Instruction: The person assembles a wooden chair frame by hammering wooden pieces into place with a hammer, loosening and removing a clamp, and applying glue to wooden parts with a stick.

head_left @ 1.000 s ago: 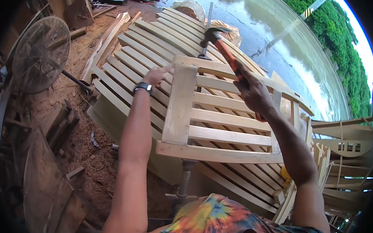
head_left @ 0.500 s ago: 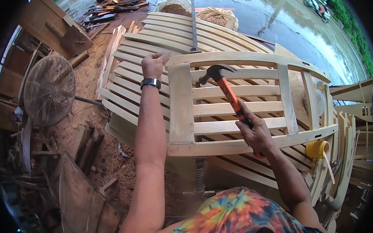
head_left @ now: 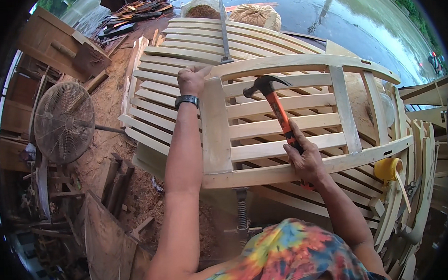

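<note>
My right hand (head_left: 306,161) is wrapped round the black grip of a claw hammer (head_left: 277,107). Its orange shaft points away from me, and the dark head hovers over the slats. Beneath lies a pale wooden frame (head_left: 215,125), with long curved side rails, a wide end board and several slats across its middle. At the far left corner of that frame is my left hand (head_left: 191,81), fingers closed and a dark watch on the wrist. Whatever its fingertips may hold is too small to make out.
Under the frame are slatted wooden panels (head_left: 155,88), with an upright metal clamp bar (head_left: 223,26) beyond. A round fan (head_left: 64,123) stands left, near scrap timber (head_left: 104,222). At right, a yellow container (head_left: 387,169) sits by stacked curved pieces (head_left: 423,175). Tied sacks (head_left: 255,16) lie behind.
The view has shifted slightly, and the motorcycle on the road has moved to the right edge. Both hands keep nearly the same places over the frame, the hammer still in the right.
</note>
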Tool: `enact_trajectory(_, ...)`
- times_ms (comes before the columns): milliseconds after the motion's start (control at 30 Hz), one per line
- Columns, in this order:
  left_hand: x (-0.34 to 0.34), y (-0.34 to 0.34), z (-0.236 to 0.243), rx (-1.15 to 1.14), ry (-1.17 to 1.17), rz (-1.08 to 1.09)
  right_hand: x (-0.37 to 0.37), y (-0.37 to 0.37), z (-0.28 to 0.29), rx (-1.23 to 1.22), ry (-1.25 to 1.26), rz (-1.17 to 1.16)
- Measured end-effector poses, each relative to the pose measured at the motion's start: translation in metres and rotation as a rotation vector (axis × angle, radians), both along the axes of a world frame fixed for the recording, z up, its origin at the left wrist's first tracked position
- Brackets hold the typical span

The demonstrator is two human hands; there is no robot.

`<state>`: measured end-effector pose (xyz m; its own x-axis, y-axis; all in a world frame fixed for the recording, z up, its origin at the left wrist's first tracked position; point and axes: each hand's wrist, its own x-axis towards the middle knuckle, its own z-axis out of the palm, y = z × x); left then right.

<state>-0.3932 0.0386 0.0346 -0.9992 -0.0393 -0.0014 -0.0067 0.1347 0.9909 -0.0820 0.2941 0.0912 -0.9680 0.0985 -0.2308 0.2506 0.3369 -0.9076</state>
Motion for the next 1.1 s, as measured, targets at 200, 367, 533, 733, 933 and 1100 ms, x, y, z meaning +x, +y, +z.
enact_trajectory(200,0.005,-0.003,0.032,-1.256,0.479,-0.315,-0.001,0.000,0.001,-0.045,-0.065,-0.037)
enact_trajectory(367,-0.005,-0.008,0.034,-0.965,0.414,-0.259,-0.001,0.000,0.001,0.012,0.027,-0.015)
enact_trajectory(533,-0.016,-0.009,-0.006,-0.126,0.185,-0.136,-0.004,-0.001,0.006,0.060,-0.024,0.020)
enact_trajectory(733,-0.005,-0.008,-0.022,-0.125,0.167,-0.168,-0.014,-0.013,0.012,0.016,0.001,0.057)
enact_trajectory(933,0.005,-0.004,-0.012,-0.153,0.196,-0.161,-0.031,-0.023,0.019,0.038,0.049,0.056)
enact_trajectory(1100,0.006,-0.004,-0.017,-0.086,0.180,-0.167,-0.048,-0.028,0.025,0.146,0.196,0.064)
